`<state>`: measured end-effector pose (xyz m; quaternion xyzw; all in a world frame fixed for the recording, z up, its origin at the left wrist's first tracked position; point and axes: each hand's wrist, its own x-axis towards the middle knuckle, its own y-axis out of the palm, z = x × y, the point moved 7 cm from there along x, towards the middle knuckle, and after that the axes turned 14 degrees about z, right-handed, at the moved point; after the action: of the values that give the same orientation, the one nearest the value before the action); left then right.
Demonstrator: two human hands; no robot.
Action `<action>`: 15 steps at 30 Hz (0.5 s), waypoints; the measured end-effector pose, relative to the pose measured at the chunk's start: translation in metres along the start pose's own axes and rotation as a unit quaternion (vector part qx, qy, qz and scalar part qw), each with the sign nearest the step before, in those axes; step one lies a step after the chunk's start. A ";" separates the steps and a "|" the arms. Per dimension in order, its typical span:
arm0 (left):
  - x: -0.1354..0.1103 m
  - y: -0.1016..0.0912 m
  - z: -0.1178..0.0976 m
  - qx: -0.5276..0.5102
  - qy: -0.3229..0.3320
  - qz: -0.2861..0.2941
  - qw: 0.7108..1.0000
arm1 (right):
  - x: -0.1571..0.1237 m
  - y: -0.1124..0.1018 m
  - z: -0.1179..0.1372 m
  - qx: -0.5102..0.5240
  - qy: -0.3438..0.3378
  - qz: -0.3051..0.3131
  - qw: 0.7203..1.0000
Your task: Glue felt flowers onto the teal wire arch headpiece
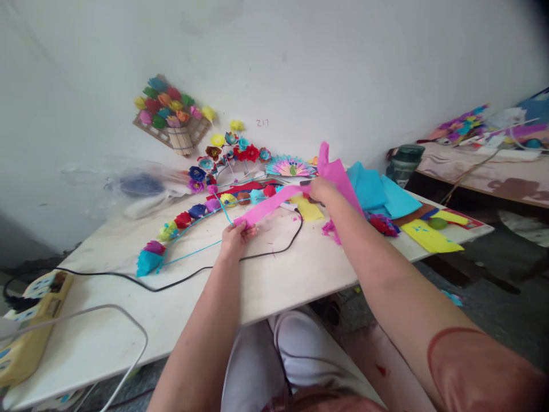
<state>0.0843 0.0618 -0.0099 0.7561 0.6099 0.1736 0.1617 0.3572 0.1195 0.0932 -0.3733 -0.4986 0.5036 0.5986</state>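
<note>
My left hand [237, 236] pinches the near end of a long pink crepe paper strip [274, 203] above the table. A thin blue cord [225, 210] runs up beside its fingertips. Farther right, my right hand [321, 190] is closed at the other end of the strip. Something small and dark shows at its fingers, too little of it to name. Behind that hand stands a larger pink paper sheet [341, 178]. A curved garland of paper flowers [197, 211] lies left of and behind my left hand.
A black cable [171, 283] crosses the white table [274, 292] to a power strip [47, 326] at left. Blue sheets [373, 189] and yellow paper [431, 236] lie at right. A flower panel [169, 111] hangs on the wall. A dark jar [405, 163] stands back right.
</note>
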 end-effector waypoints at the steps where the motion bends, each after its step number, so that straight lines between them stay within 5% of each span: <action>1: 0.000 0.000 0.001 0.001 -0.004 -0.002 1.000 | -0.002 0.005 0.002 -0.032 0.057 0.054 0.996; 3: 0.000 0.000 0.001 -0.004 -0.008 -0.012 1.000 | -0.010 0.002 0.024 -0.064 0.077 0.060 0.993; 8: -0.002 -0.002 0.002 -0.006 -0.021 -0.029 0.999 | -0.025 0.011 0.119 0.021 -0.155 0.039 0.987; 15: -0.007 -0.001 0.000 -0.009 -0.024 -0.004 1.000 | -0.026 0.071 0.175 0.078 -0.291 0.203 0.932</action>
<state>0.0820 0.0552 -0.0104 0.7563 0.6072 0.1598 0.1836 0.1710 0.0999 0.0598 -0.2555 -0.5237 0.7384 0.3395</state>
